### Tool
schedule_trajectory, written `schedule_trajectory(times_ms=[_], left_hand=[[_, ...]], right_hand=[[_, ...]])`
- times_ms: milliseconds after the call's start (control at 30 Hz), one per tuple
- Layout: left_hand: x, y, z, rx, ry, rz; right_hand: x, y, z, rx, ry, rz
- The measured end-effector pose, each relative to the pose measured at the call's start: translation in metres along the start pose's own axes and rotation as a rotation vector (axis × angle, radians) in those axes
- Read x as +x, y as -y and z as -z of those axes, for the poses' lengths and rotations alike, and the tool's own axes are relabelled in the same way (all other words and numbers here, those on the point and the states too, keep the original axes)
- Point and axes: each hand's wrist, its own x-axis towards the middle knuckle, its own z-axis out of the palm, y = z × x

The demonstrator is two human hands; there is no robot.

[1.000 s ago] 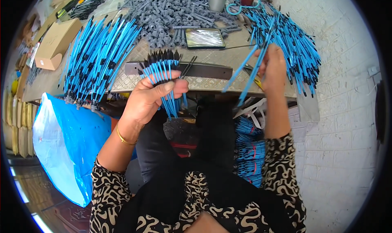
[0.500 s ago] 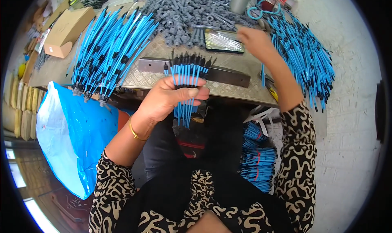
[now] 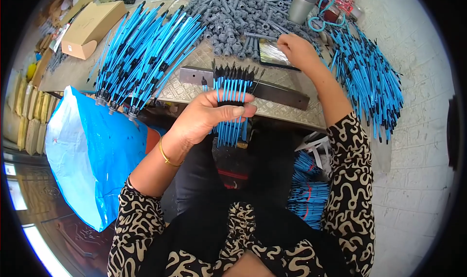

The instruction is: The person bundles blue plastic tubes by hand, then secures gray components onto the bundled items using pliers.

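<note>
The left hand (image 3: 209, 115) grips a fan of blue sticks (image 3: 231, 85), and the right hand (image 3: 297, 52) is at a tray (image 3: 279, 65).
The left thumb and fingers are closed on the sticks, which poke out above and below, most of their black ends pointing far. The right hand is off to the right and farther away, not touching the bunch. Its fingers are curled by the tray's right side; I can't tell if they hold anything. This looks like the picking step, at the tray of shiny thin bits (image 3: 269, 51). I think the next move calls for a small, careful pinch there, while the left hand keeps its row neat.
</note>
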Motion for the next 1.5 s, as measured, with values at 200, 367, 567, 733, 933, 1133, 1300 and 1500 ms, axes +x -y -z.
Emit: schedule_trajectory(times_ms=[200, 367, 567, 733, 933, 1133, 1300, 1500], left_hand=[[-0.002, 0.006, 0.003, 0.022, -0.060, -0.036], [0.003, 0.011, -0.002, 0.048, -0.041, -0.087], [0.002, 0.013, -0.003, 0.083, -0.045, -0.114], [0.002, 0.015, -0.001, 0.084, -0.049, -0.124], [0.001, 0.015, -0.003, 0.110, -0.036, -0.121], [0.001, 0.017, -0.004, 0.150, -0.050, -0.111], [0.002, 0.019, -0.004, 0.171, -0.057, -0.108], [0.002, 0.019, -0.005, 0.222, -0.062, -0.108]], right_hand=[[-0.049, 0.110, 0.053, 0.907, 0.074, -0.120], [-0.081, 0.137, 0.066, 0.604, 0.004, 0.033], [-0.085, 0.138, 0.056, 0.580, -0.172, 0.125], [-0.088, 0.137, 0.055, 0.635, -0.162, 0.086], [-0.090, 0.132, 0.053, 0.585, -0.200, 0.158], [-0.095, 0.137, 0.051, 0.597, -0.256, 0.109], [-0.099, 0.140, 0.051, 0.791, -0.226, -0.051], [-0.098, 0.136, 0.055, 0.514, -0.310, 0.169]])
